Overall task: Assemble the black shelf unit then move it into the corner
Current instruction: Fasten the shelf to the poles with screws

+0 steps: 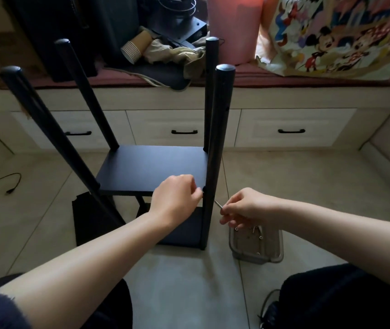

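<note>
The black shelf unit (151, 169) stands on the tiled floor with round posts rising above its upper board. A lower board shows beneath it. My left hand (175, 198) grips the front right corner of the upper board, fingers against the near right post (220, 129). My right hand (246, 207) pinches a thin metal tool (218, 204) whose tip points at that post just below the board.
A clear plastic tray (255, 245) with several small metal fittings sits on the floor under my right hand. A loose black panel (92, 219) lies left of the unit. A drawer bench (184, 129) stands behind. A black cable (4, 184) trails at the left.
</note>
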The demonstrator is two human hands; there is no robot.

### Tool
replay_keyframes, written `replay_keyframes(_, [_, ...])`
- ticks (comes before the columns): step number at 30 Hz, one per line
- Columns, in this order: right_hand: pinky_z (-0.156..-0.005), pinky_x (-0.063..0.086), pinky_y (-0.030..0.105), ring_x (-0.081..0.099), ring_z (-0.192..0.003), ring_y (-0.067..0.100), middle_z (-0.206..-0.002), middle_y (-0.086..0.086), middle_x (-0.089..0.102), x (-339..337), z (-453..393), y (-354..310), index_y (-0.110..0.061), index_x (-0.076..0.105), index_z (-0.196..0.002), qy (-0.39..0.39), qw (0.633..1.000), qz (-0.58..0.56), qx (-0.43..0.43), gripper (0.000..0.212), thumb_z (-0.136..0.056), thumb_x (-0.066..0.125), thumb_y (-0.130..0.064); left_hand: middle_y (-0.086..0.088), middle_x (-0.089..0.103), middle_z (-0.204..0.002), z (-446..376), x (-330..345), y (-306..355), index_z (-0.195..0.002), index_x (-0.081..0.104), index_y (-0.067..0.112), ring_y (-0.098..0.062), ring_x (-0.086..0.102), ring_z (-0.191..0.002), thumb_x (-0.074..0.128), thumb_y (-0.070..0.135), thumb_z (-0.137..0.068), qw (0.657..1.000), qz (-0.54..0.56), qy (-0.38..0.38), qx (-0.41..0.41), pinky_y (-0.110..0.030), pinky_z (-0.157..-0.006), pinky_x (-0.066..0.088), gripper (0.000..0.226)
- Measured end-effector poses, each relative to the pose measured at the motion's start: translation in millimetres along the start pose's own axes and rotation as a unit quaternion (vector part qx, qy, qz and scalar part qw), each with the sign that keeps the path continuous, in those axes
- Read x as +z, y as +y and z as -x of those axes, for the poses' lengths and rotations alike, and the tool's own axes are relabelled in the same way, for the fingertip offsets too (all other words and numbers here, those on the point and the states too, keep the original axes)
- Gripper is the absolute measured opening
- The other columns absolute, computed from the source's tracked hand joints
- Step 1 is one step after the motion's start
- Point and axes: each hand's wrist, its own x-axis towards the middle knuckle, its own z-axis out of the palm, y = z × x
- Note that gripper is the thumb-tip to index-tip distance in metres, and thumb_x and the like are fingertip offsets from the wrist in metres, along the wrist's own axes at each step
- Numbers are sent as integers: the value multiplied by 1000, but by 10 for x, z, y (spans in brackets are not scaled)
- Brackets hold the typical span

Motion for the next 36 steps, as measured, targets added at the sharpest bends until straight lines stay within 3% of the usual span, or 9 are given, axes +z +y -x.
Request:
replay_keyframes(3, [-46, 49, 19, 61, -50, 8, -81, 6, 77, -21, -51, -20, -5, 69, -90, 6, 997, 80, 0, 14, -96, 59, -13, 0, 71, -67, 83, 104, -62, -68, 68, 11, -19, 66, -67, 60, 27, -94, 969, 188, -50, -155, -32, -65, 53, 31])
replay_keyframes(7, [-40, 42, 14, 57, -42, 2, -66, -4, 74, -85, -92, -46, -9, 68, -88, 37, 980, 193, -28, 13, -96, 60, -16, -6, 75, -86, 181, 354, -82, -88, 69, 10, -20, 66, -79, 65, 30, -95, 805, 442, -136, -371, -29, -66, 54, 22])
replay_keyframes(11, [-39, 41, 15, 58, -44, 5, -71, -1, 75, -108, -135, -87, -8, 66, -93, 21, 989, 144, -22, 10, -96, 60, -16, -6, 69, -100, 139, 538, -42, -98, 65, 10, -22, 64, -96, 72, 30, -92, 676, 604, -81, -414, -34, -84, 50, 22])
replay_keyframes(14, [-42, 43, 16, 61, -49, 6, -76, 0, 76, -94, -175, -114, -9, 66, -96, 13, 991, 131, -14, 11, -96, 60, -18, -7, 71, -106, 80, 584, -7, -100, 68, 11, -20, 66, -98, 73, 29, -90, 623, 668, -38, -405, -35, -89, 48, 21])
replay_keyframes(19, [-49, 45, 19, 62, -50, 6, -79, 3, 77, -85, -216, -125, -7, 67, -96, -6, 996, 93, 2, 11, -97, 60, -16, -11, 70, -116, -28, 612, -18, -121, 64, 6, -24, 64, -115, 76, 27, -88, 605, 688, 3, -400, -33, -90, 47, 41])
replay_keyframes(25, [-48, 43, 20, 59, -48, 7, -78, 3, 77, -101, -227, -104, -8, 68, -93, 6, 997, 76, -3, 11, -96, 61, -16, -12, 74, -105, -19, 652, -3, -128, 59, 0, -20, 72, -94, 70, 19, -94, 601, 703, 13, -380, -28, -76, 52, 41])
replay_keyframes(28, [-49, 43, 21, 54, -42, 6, -75, 3, 76, -65, -243, -108, -6, 69, -91, 13, 998, 60, -10, 14, -96, 60, -15, -15, 72, -109, -11, 671, 9, -129, 58, -1, -23, 71, -96, 68, 20, -96, 603, 704, 12, -376, -27, -75, 53, 41])
replay_keyframes(32, [-50, 45, 23, 52, -43, 6, -73, 4, 75, -6, -258, -121, -5, 68, -90, 23, 999, 36, -26, 17, -97, 59, -18, -17, 71, -112, -7, 705, 0, -125, 60, 0, -31, 67, -113, 68, 20, -95, 607, 702, 12, -371, -29, -81, 53, 37])
replay_keyframes(36, [-51, 47, 23, 53, -47, 5, -73, 3, 75, 67, -275, -109, -7, 67, -87, 36, 998, 21, -45, 20, -98, 58, -20, -18, 70, -117, -5, 717, -17, -126, 60, 1, -29, 68, -111, 69, 21, -95, 618, 696, 6, -365, -34, -93, 53, 38])
